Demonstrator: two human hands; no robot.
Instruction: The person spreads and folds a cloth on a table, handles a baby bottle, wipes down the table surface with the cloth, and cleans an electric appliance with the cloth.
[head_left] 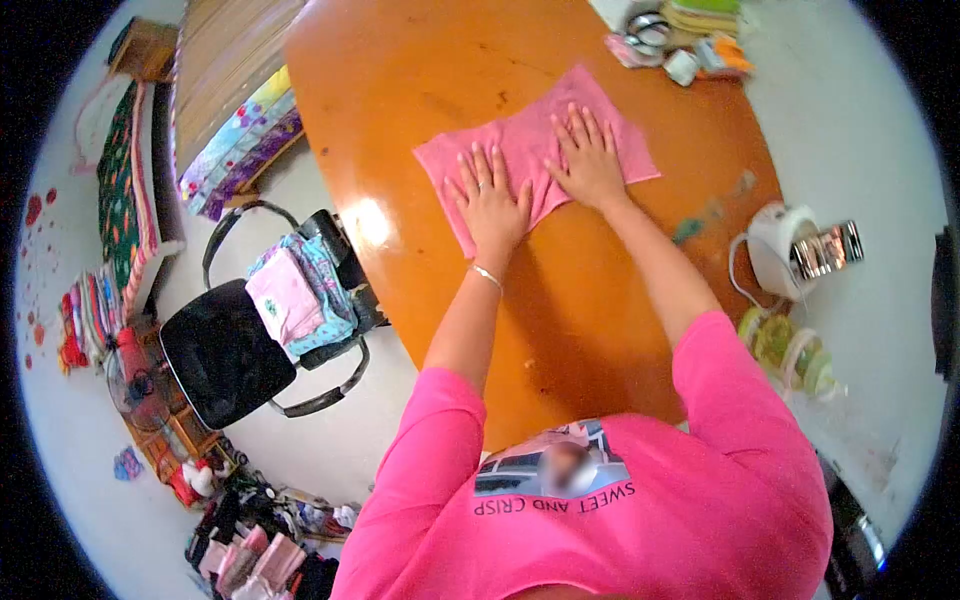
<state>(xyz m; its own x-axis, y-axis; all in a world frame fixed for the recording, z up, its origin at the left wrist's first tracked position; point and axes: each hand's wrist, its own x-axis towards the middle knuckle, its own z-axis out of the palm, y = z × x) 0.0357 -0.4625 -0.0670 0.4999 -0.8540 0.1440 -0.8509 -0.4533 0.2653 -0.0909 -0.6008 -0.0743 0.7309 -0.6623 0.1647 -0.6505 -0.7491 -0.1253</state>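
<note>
A pink cloth (530, 135) lies spread on the orange-brown wooden table (400, 60), its edges uneven and a few folds near my hands. My left hand (490, 205) rests flat on the cloth's left part with its fingers spread, and a thin bracelet circles the wrist. On the right part of the cloth, my right hand (588, 165) lies palm down, fingers apart. Neither hand grips the cloth. A small gap of cloth shows between the two hands.
A black chair (230, 350) holding folded clothes (300, 295) stands left of the table. Along the right edge are a white appliance (780, 250) and a yellow-green object (790, 350). Assorted small items (680, 50) sit at the far right corner.
</note>
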